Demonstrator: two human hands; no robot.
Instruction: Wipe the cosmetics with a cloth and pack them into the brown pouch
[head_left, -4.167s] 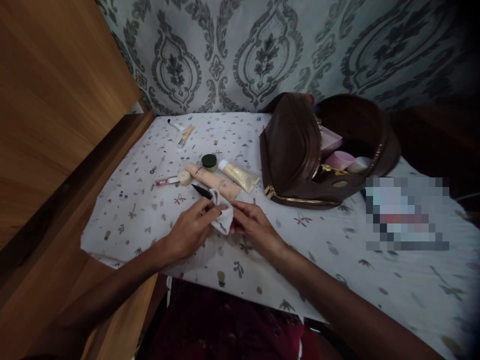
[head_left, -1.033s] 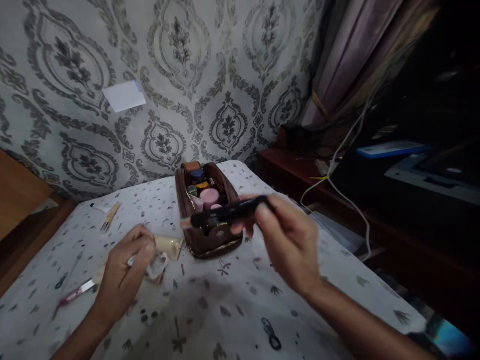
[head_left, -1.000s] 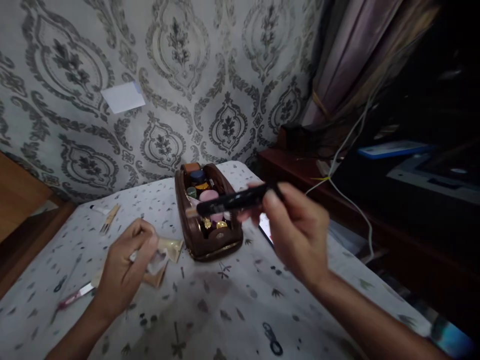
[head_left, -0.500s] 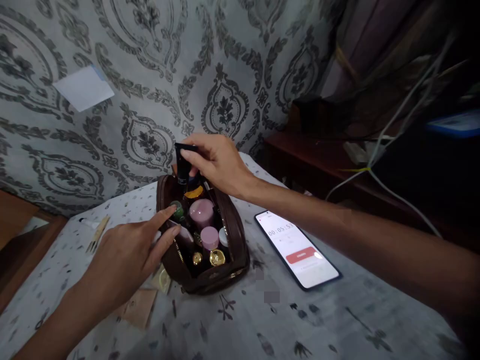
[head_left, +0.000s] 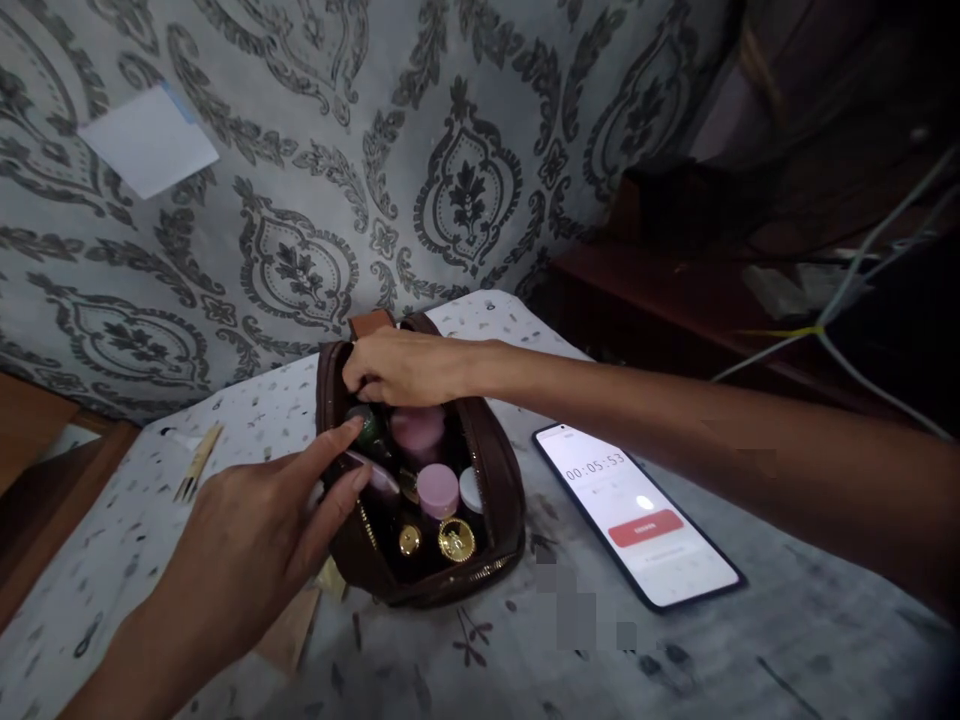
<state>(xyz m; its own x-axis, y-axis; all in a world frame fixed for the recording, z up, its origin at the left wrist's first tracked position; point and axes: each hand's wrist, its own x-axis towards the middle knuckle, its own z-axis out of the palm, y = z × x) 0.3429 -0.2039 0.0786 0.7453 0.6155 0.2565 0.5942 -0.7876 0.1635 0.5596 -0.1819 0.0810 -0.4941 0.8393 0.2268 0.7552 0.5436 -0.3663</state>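
Observation:
A brown zippered toiletry bag point(head_left: 504, 490) stands unzipped on the bed cover. My right hand point(head_left: 401, 368) reaches into its far end with curled fingers; whatever they hold is hidden. My left hand point(head_left: 259, 510) lies over the left rim, index finger and thumb stretched apart. Its index fingertip touches a green-topped container point(head_left: 369, 430), and the thumb rests by a pale pink item point(head_left: 384, 486). Inside the bag are a large pink jar point(head_left: 418, 430), a small pink lid point(head_left: 437, 490), a white lid point(head_left: 471, 490) and two gold caps point(head_left: 456, 540).
To the right of the bag lies a phone point(head_left: 645, 545) showing a timer. A wooden fork point(head_left: 199, 462) and a brown paper piece point(head_left: 289, 632) lie at the left. Patterned wall covering point(head_left: 465, 190) rises behind. Pale cables point(head_left: 862, 270) hang at the right, by a dark red table point(head_left: 645, 290).
My right hand has lowered into the bag's far end; the black tube it held above the bag is out of sight. My left hand stays on the rim. The view has shifted slightly.

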